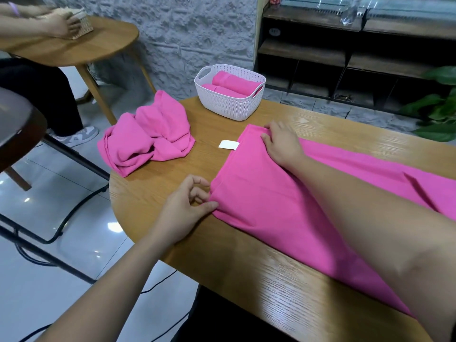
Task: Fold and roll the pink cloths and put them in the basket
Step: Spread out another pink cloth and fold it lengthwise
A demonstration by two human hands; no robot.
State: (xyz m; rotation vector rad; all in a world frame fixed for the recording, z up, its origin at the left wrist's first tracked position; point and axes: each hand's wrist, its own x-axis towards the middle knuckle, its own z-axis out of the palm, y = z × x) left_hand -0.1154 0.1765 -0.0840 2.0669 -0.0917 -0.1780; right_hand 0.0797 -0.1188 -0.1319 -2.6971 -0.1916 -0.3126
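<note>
A long pink cloth (266, 193), folded into a strip, lies flat across the wooden table (197, 255). My left hand (187, 206) pinches its near left corner between thumb and fingers. My right hand (281, 141) presses on the far left corner, its fingers curled over the edge. A white label (229, 144) sticks out from the cloth's left edge. A white perforated basket (229, 104) stands at the table's far edge and holds rolled pink cloths (232, 83). A crumpled heap of pink cloths (150, 134) lies at the table's left end.
A round wooden side table (98, 45) stands far left, where another person's hands (59, 24) hold a wicker box. A dark chair (17, 134) with a metal frame is at my left. Dark shelves (345, 58) and a green plant (439, 104) are at the back right.
</note>
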